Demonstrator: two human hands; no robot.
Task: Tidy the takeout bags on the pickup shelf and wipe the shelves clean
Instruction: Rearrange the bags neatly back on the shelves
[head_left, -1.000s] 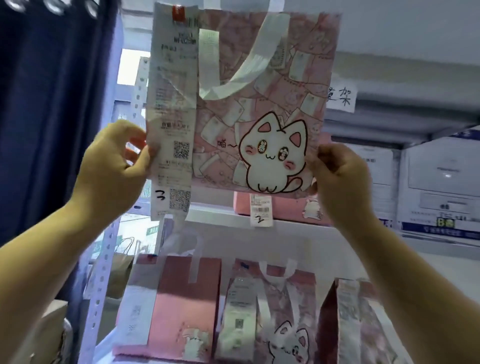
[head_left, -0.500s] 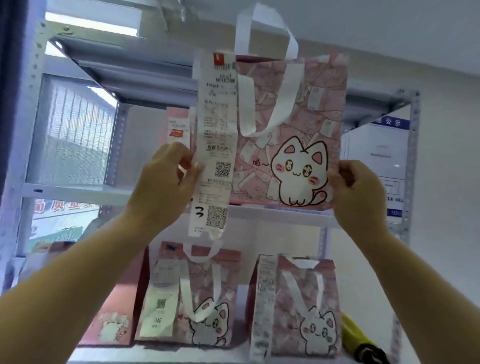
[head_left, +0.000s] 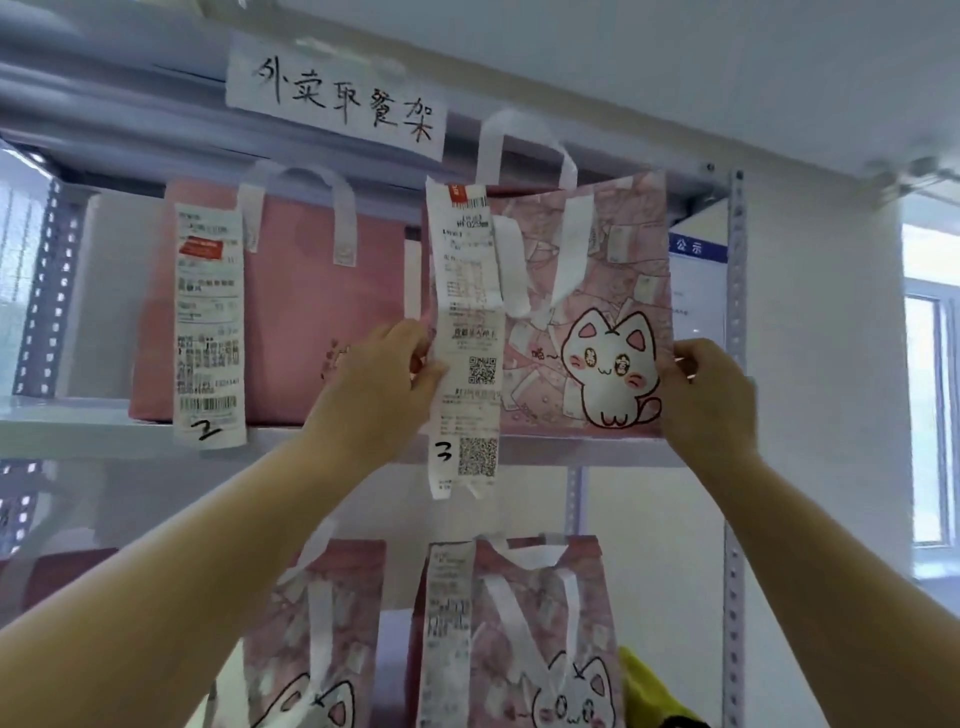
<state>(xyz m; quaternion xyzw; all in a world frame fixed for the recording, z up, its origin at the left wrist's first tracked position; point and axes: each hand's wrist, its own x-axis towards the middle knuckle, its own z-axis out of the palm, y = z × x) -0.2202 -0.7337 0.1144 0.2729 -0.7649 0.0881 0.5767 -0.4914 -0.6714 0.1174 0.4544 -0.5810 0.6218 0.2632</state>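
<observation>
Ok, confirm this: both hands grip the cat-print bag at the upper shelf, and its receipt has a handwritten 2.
Wrong number. In the head view the left hand and right hand grip the cat-print bag at the upper shelf, but its receipt has a handwritten 3. The 2 is on the slip of the plain pink bag.

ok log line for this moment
cat bag: held at upper shelf | left hand: grips left edge | right hand: grips right edge | beside: pink bag
</observation>
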